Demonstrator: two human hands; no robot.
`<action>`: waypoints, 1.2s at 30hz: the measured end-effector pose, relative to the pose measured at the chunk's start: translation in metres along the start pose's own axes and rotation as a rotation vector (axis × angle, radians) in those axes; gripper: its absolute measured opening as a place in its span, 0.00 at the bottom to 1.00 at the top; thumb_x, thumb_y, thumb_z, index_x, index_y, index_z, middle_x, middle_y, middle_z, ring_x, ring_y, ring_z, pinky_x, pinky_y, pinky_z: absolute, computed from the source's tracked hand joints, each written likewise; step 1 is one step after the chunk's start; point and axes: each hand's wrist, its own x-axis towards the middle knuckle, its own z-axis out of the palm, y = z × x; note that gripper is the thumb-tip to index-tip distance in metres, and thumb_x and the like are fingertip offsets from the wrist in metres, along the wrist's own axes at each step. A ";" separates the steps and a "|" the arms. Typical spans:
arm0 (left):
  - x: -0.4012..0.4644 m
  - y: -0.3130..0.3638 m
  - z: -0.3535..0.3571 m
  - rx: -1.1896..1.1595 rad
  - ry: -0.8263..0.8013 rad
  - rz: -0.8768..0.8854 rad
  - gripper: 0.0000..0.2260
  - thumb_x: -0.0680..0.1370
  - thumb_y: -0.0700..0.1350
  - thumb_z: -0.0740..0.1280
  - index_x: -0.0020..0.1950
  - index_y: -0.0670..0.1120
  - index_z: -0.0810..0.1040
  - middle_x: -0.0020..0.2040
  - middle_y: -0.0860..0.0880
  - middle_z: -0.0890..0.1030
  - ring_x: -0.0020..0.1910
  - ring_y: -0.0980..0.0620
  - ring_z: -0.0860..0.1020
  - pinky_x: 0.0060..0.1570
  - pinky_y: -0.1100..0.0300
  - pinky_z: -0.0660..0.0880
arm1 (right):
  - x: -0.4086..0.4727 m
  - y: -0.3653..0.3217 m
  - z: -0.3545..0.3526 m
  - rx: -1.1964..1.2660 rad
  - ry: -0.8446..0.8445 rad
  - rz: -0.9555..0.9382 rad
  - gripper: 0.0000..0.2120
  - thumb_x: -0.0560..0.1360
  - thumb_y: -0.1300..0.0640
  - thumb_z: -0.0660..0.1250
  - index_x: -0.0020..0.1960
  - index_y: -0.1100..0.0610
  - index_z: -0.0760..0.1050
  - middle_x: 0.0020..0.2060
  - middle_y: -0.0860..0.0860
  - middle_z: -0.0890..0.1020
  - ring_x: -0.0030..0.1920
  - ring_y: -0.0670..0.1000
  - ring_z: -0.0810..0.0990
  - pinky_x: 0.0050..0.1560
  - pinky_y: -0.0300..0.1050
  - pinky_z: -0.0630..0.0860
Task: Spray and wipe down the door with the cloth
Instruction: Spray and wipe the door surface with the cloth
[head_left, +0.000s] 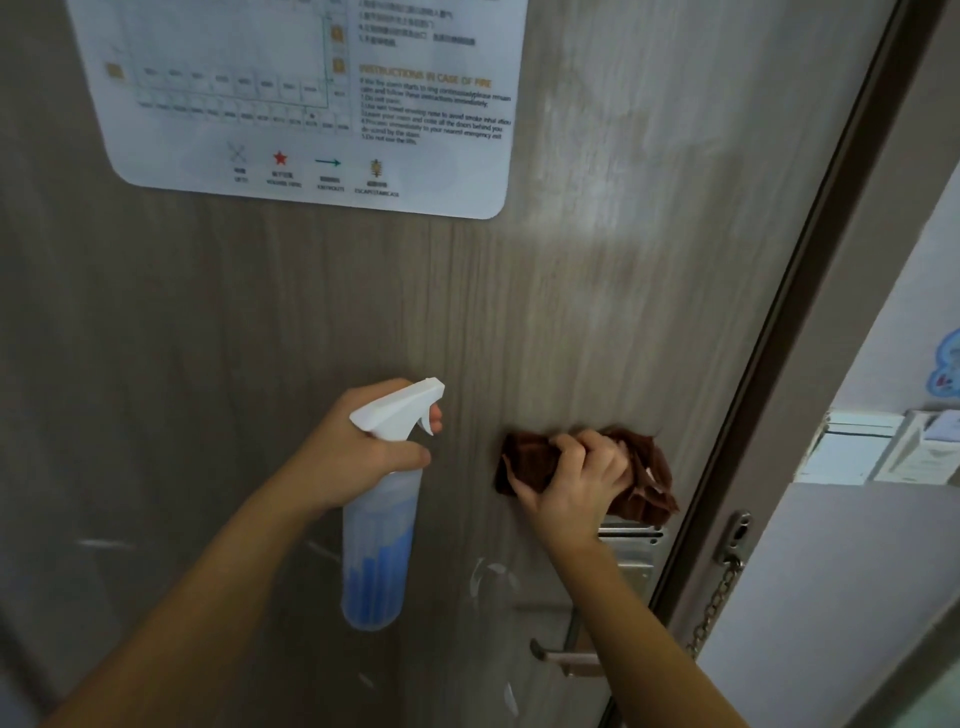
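Left hand (358, 457): we grip the spray bottle (382, 525) at its neck, finger near the trigger.
Right hand (576, 483): we bunch the brown cloth (644, 467) against the door (519, 312), just above the lock plate (631, 551).
Handling: cloth looks soft, light; we'd keep it wadded under the palm.

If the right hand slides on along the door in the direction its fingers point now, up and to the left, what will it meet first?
Bare door first. The right hand presses the cloth on it; further along that line probably the posted notice, if it goes that far.
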 end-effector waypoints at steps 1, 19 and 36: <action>-0.003 -0.003 -0.001 -0.001 -0.012 -0.004 0.10 0.64 0.38 0.71 0.44 0.44 0.81 0.45 0.46 0.82 0.47 0.53 0.80 0.45 0.67 0.73 | -0.002 -0.003 0.001 0.002 0.004 0.019 0.28 0.64 0.36 0.65 0.52 0.56 0.68 0.53 0.56 0.67 0.52 0.59 0.66 0.50 0.68 0.71; -0.053 -0.079 -0.005 -0.088 -0.074 0.021 0.10 0.64 0.38 0.71 0.45 0.41 0.81 0.44 0.44 0.81 0.45 0.51 0.80 0.43 0.64 0.73 | 0.028 -0.059 0.008 -0.002 0.081 0.077 0.26 0.68 0.33 0.65 0.52 0.54 0.66 0.52 0.61 0.75 0.55 0.58 0.66 0.57 0.62 0.64; -0.104 -0.232 0.112 -0.223 0.015 0.142 0.12 0.61 0.35 0.69 0.44 0.36 0.80 0.41 0.42 0.83 0.40 0.55 0.80 0.41 0.67 0.74 | -0.043 -0.032 0.030 -0.049 0.213 -0.035 0.29 0.71 0.31 0.63 0.54 0.56 0.73 0.54 0.56 0.73 0.57 0.60 0.70 0.61 0.55 0.61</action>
